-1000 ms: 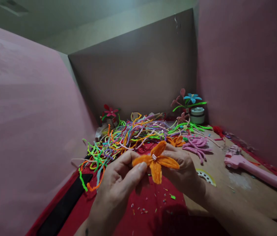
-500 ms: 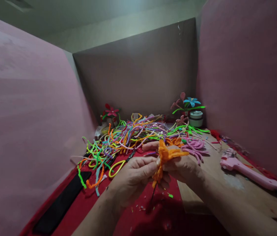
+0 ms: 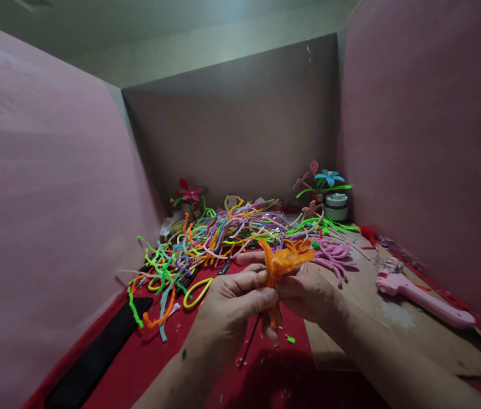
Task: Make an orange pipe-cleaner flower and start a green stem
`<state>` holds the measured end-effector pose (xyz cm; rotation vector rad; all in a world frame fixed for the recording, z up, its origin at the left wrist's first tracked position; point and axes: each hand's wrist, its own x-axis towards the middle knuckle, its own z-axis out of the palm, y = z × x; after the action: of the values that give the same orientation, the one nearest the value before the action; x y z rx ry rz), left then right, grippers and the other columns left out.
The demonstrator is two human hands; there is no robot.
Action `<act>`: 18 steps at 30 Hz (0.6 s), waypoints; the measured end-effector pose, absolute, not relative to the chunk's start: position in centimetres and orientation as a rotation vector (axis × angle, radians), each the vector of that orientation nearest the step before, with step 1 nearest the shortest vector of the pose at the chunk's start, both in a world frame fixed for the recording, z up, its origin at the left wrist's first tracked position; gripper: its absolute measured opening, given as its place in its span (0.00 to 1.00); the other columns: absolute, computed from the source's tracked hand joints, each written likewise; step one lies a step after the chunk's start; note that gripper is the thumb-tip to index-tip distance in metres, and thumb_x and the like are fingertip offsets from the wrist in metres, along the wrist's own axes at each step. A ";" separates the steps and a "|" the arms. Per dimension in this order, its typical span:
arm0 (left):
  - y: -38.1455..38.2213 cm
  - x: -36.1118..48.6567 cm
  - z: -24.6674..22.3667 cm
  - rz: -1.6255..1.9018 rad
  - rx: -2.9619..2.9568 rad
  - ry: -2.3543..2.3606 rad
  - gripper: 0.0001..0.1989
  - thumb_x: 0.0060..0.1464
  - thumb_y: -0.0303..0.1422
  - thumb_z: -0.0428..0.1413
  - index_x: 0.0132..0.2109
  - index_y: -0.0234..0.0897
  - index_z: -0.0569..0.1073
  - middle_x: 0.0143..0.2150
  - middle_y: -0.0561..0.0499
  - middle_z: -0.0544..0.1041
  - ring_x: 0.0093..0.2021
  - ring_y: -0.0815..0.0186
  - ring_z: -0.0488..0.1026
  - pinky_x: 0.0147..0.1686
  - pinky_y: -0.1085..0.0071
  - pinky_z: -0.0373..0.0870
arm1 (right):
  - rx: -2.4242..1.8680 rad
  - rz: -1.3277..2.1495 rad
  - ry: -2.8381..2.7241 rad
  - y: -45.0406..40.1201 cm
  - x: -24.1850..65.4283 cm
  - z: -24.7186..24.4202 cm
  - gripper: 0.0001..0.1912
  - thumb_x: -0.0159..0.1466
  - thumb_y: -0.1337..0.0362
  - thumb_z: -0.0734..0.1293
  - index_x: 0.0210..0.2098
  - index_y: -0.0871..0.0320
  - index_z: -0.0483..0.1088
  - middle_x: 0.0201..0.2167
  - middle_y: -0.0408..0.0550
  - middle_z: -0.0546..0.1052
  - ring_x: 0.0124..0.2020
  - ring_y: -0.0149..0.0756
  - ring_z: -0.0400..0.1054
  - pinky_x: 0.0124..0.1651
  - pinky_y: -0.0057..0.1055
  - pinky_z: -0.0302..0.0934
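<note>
An orange pipe-cleaner flower (image 3: pixel 283 260) is held up in front of me, its petals spread at the top and a thin dark stem (image 3: pixel 251 339) slanting down to the left. My left hand (image 3: pixel 238 298) is closed, pinching the flower's base between thumb and fingers. On the other side my right hand (image 3: pixel 309 289) is closed round the base too, its fingers partly hidden behind the flower. Just beyond my left hand lie yellow-handled scissors (image 3: pixel 198 293).
A tangled heap of coloured pipe cleaners (image 3: pixel 223 233) spreads across the red cloth. At right, a pink glue gun (image 3: pixel 426 298) rests on a brown board (image 3: pixel 377 318). A black strip (image 3: pixel 99 358) lies at left. Finished flowers (image 3: pixel 329 178) and a lidded jar (image 3: pixel 336 207) stand behind.
The flower has turned more upright, its petals now opening upward and to the right. Its dark stem shows longer below, pointing down-left. Both hands stay closed on it.
</note>
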<state>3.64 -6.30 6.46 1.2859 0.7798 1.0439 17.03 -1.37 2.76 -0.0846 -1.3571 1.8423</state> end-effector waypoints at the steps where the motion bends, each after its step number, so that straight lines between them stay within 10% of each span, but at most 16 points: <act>1: -6.3 3.7 6.5 1.077 1.316 0.811 0.08 0.48 0.29 0.56 0.24 0.31 0.75 0.19 0.51 0.71 0.17 0.73 0.66 0.19 0.76 0.62 | -0.095 1.844 -1.337 -1.4 16.9 2.7 0.20 0.51 0.59 0.69 0.44 0.56 0.72 0.33 0.48 0.75 0.25 0.31 0.67 0.26 0.29 0.65; 9: -5.7 4.2 5.9 1.482 1.550 1.068 0.05 0.46 0.30 0.59 0.26 0.34 0.76 0.24 0.53 0.73 0.25 0.72 0.67 0.26 0.77 0.66 | -0.063 1.799 -1.055 -1.4 16.3 2.3 0.05 0.49 0.67 0.70 0.27 0.58 0.76 0.23 0.43 0.73 0.25 0.27 0.63 0.30 0.25 0.60; 18: -3.2 3.8 6.0 1.543 1.729 1.231 0.08 0.50 0.31 0.56 0.26 0.35 0.75 0.24 0.53 0.74 0.26 0.71 0.68 0.30 0.76 0.65 | -0.704 1.350 -0.908 1.5 19.4 3.1 0.09 0.45 0.64 0.73 0.25 0.61 0.73 0.22 0.45 0.75 0.21 0.28 0.65 0.28 0.27 0.60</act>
<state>3.79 -3.18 5.99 1.7287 1.2310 1.5427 19.38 1.51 3.09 -0.7041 -0.9082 1.3497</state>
